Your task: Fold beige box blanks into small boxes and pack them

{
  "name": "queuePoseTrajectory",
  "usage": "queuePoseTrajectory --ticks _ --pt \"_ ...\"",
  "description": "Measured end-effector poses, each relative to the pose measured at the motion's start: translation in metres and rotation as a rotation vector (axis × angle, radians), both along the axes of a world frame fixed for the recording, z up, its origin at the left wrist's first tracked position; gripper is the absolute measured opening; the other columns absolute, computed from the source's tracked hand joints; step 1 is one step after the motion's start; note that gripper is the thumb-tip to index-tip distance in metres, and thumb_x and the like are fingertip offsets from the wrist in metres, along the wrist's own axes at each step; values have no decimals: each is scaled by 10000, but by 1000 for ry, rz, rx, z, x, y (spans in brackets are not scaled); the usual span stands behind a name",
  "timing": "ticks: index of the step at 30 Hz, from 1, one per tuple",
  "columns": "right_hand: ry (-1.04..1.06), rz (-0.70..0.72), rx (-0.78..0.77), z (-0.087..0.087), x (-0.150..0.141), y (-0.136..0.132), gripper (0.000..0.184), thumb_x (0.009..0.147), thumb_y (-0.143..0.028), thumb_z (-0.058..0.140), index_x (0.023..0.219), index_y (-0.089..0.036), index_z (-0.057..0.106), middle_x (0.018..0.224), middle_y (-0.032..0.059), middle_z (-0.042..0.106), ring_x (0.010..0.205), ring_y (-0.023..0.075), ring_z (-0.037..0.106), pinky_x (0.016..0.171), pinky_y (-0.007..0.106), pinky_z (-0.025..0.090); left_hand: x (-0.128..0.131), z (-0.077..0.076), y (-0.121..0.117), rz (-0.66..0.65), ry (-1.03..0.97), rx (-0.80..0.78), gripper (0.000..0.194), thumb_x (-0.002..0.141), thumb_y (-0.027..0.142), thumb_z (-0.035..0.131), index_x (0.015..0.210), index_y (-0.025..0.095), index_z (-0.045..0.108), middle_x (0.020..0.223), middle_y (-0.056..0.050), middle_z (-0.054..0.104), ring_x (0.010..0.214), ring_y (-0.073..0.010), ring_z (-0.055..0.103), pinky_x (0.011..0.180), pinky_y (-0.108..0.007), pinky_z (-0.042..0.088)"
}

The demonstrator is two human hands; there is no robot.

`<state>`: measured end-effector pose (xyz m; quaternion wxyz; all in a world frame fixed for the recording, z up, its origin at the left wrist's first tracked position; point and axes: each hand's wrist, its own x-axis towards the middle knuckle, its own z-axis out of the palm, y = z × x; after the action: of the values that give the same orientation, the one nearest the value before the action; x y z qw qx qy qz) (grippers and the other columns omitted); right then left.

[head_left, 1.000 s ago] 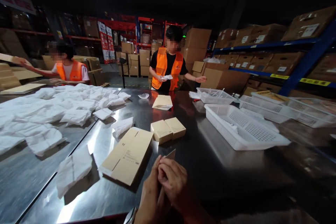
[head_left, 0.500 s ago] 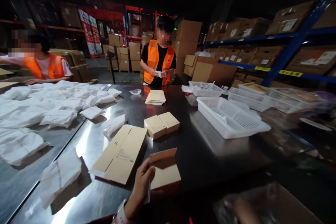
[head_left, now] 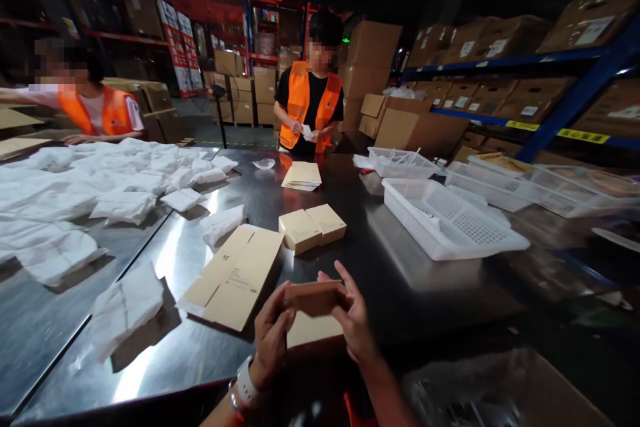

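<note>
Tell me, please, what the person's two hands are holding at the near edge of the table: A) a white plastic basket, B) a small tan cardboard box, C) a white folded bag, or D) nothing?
B: the left hand and right hand grip a small tan cardboard box from either side.

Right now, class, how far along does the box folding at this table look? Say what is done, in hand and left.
Done: two folded boxes sit closed, side by side on the metal table. In hand: the left hand and right hand each grip a half-formed box. Left: a stack of flat cartons beside it, another flat stack farther off, and many white packets.
</note>
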<state>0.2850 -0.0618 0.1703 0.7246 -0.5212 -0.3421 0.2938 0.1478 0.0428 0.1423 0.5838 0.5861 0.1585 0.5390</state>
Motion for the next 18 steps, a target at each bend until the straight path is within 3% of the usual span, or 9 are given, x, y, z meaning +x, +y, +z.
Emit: queuePoseTrajectory --ticks 2,4,5,7,9,11,13,18 --pt "-189 -19 122 -12 3 -7 706 891 -492 739 1497 -328 418 1229 90 724 1185 270 689 1019 428 554 -2 -6 1 58 -64 262 312 995 209 536 1269 268 673 1128 -42 769 1008 -194 720 859 -300 557" --pt "-414 -18 242 -21 5 -9 715 823 -678 753 1409 -333 529 1179 82 703 1154 278 678 1010 427 550 -5 -6 5 9 -99 432 277 1011 383 542 1228 282 681 1002 -20 759 921 -192 706 879 -339 539" --pt "-500 -16 289 -25 6 -8 718 766 -726 772 1337 -330 590 1138 75 694 1144 285 667 1022 436 539 -6 -3 9 -12 -107 530 363 986 522 555 1215 272 685 939 -13 748 872 -196 697 888 -364 526" --pt "-591 -18 356 -28 7 -4 644 700 -727 820 1189 -337 666 1049 57 692 1121 293 656 1027 453 530 -10 6 15 -4 -74 792 599 918 719 535 1231 226 667 897 -23 721 826 -207 678 906 -410 504" --pt "-635 -17 397 -28 8 1 538 718 -678 836 1133 -371 682 996 37 716 1070 290 675 968 460 560 -14 17 19 32 22 982 561 955 651 536 1230 176 653 925 -50 687 854 -217 657 902 -428 500" --pt "-672 -19 424 -28 7 4 474 735 -646 839 1116 -409 687 976 12 753 1017 291 705 928 480 583 -18 28 19 9 140 1031 339 1001 437 557 1171 168 674 953 -69 668 901 -220 640 906 -429 503" --pt "-691 -39 439 -30 5 6 448 727 -642 845 1097 -444 686 953 -21 782 976 291 731 932 507 586 -22 36 17 -66 195 1031 235 1008 309 547 1139 173 687 977 -78 691 944 -220 641 935 -425 494" --pt "-688 -90 391 -36 1 7 362 691 -705 831 876 -417 713 836 -63 791 903 282 755 942 515 583 -26 42 17 -123 181 1055 228 1024 271 542 1159 176 700 997 -65 751 1011 -206 654 1034 -405 447"
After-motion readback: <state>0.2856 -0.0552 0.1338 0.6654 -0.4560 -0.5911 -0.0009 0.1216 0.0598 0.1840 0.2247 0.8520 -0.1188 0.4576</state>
